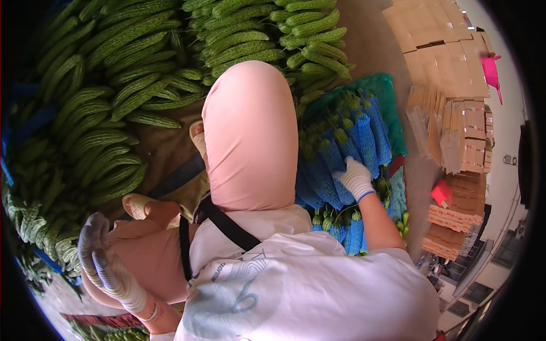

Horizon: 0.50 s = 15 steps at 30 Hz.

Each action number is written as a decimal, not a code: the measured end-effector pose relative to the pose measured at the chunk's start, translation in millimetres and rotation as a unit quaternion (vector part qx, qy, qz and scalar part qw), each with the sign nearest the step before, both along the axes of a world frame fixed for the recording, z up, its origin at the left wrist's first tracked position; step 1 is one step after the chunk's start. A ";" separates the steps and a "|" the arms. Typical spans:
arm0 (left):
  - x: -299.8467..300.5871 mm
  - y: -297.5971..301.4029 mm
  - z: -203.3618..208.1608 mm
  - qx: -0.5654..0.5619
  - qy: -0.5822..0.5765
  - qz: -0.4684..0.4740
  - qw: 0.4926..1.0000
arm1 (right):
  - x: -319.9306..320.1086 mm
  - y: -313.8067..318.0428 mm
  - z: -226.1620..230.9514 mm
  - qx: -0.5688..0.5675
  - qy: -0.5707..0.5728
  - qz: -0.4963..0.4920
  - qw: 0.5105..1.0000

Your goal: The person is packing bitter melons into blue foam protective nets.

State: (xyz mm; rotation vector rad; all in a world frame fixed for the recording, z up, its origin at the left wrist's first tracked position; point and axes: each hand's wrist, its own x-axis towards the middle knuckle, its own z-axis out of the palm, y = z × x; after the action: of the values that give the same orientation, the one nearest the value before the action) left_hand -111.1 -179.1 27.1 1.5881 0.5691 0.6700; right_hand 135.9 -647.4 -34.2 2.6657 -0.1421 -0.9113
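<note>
My right hand (357, 179), in a white knit glove, reaches into a pile of bitter melons in blue net sleeves (327, 162). Its thumb and fingers close on one netted bitter melon near its green end; the fingertips are partly hidden. Held up at the lower left, my left hand (116, 281) wears a white glove with grey-coated fingers. Those fingers are stretched out with nothing in them, beside my bent leg. Bare bitter melons (136, 48) lie in rows beyond and to the left.
My raised knee (253, 131) stands between the bare rows and the netted pile. Green cloth (389, 94) lies around the netted pile. Cardboard boxes (435, 62) and flat cardboard stacks (455, 136) stand at the right, near a red-pink object (441, 193). More bitter melons (108, 332) lie at the lower left.
</note>
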 end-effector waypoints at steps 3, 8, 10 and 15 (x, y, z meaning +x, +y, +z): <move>-2.4 8.7 15.2 0.049 -0.006 0.021 0.999 | 42.1 32.2 34.0 0.138 -0.120 0.067 0.981; -28.8 42.4 28.4 0.105 -0.046 0.092 0.989 | 87.1 157.7 108.2 0.540 -0.234 0.081 0.804; -27.0 56.0 18.9 0.113 -0.056 0.082 0.989 | 78.2 211.5 112.8 0.572 -0.227 0.176 0.768; -3.6 82.8 54.4 0.016 0.080 0.112 0.990 | 42.2 354.2 89.7 0.526 -0.121 0.516 0.665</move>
State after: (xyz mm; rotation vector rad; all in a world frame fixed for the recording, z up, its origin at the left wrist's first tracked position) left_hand -114.7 -96.2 81.5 1.6326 0.8695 0.7252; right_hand 178.1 -293.1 55.5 2.8397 2.2035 -0.1603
